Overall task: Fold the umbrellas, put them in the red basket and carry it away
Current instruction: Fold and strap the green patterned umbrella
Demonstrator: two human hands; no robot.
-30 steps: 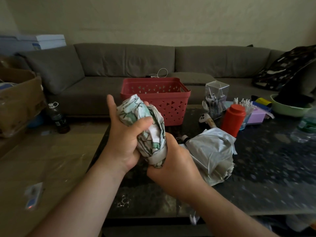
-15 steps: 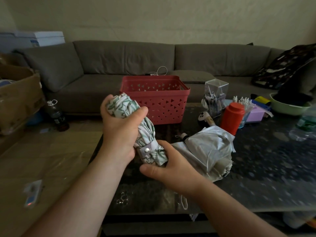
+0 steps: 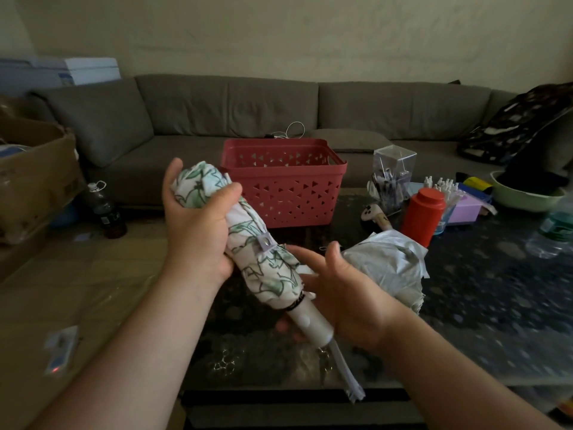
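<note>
My left hand (image 3: 198, 231) grips the umbrella (image 3: 263, 252); right hand (image 3: 347, 293) cups its handle, fingers relaxed. Risk: it slips before the basket (image 3: 283, 184) at twelve o'clock.

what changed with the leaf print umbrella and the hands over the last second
The leaf-print umbrella went from a crumpled bundle to a wrapped roll with its snap strap closed, tilted so its white handle shows. The right hand slid down from the fabric and now loosely cups the handle end. The left hand still grips the top. The grey umbrella and the red basket have not moved.
</note>
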